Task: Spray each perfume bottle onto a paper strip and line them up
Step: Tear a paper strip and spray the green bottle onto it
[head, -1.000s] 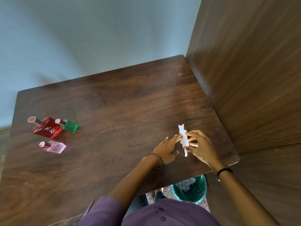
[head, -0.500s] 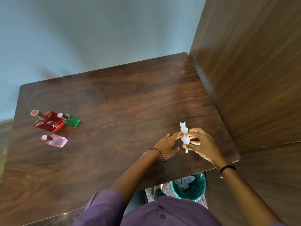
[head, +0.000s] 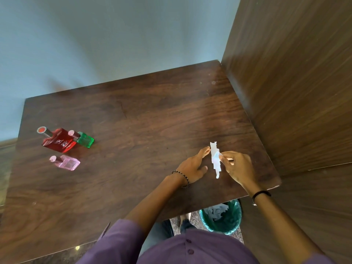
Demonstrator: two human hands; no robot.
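Note:
A small stack of white paper strips (head: 214,159) lies on the dark wooden table (head: 133,121) near its right front corner. My left hand (head: 192,165) lies flat beside the strips, its fingertips touching their left edge. My right hand (head: 237,166) pinches the right side of a strip, lifting it a little. Three perfume bottles stand far to the left: a red one (head: 58,141), a small green one (head: 84,139) right of it, and a pink one (head: 65,162) in front.
A wooden panel (head: 295,82) rises along the table's right edge, and a pale wall stands behind. Below the table's front right edge sits a green bin (head: 221,216) with paper scraps in it.
The right hand's fingers have shifted on the strips and lifted one edge. The left hand has stayed beside them. The view has tilted slightly.

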